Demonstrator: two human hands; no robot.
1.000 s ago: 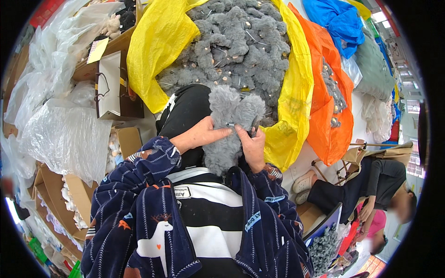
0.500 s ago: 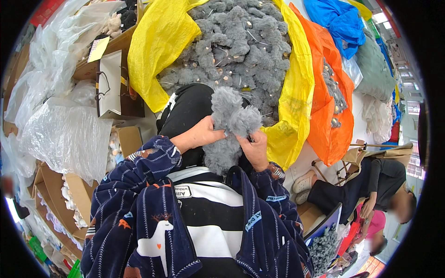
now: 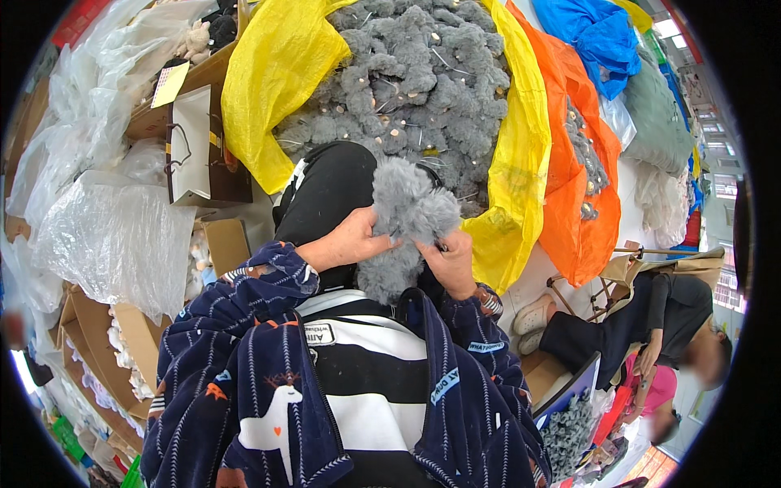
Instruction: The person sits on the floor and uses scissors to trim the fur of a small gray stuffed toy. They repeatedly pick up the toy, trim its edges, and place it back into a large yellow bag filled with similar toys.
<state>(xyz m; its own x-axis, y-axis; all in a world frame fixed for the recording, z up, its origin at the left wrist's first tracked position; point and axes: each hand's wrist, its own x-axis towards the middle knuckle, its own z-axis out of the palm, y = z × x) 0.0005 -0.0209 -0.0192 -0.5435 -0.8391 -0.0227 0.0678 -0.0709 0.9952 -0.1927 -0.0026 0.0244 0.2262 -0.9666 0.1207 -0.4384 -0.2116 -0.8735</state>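
Note:
A fluffy grey plush piece (image 3: 411,207) with rounded lobes is held above my lap, between both hands. My left hand (image 3: 355,240) pinches it from the left, thumb and fingers closed in the fur. From the right my right hand (image 3: 451,262) grips the same piece, with its thumb near the middle. Small dark bits show beside the right fingers, too small to name. The lower part of the plush hangs down between my wrists. Just beyond my knee lies a large heap of similar grey plush pieces (image 3: 407,89) inside a yellow sack (image 3: 517,163).
To the right, an orange sack (image 3: 578,203) holds more grey pieces. A brown-and-white paper bag (image 3: 195,154), clear plastic sheeting (image 3: 114,236) and cardboard boxes (image 3: 98,342) crowd the left. A seated person in dark clothes (image 3: 618,333) is at the right, with another in pink behind.
The plush stays in both hands, its upper lobes tilting slightly and pressed a little closer together. My hands have barely moved.

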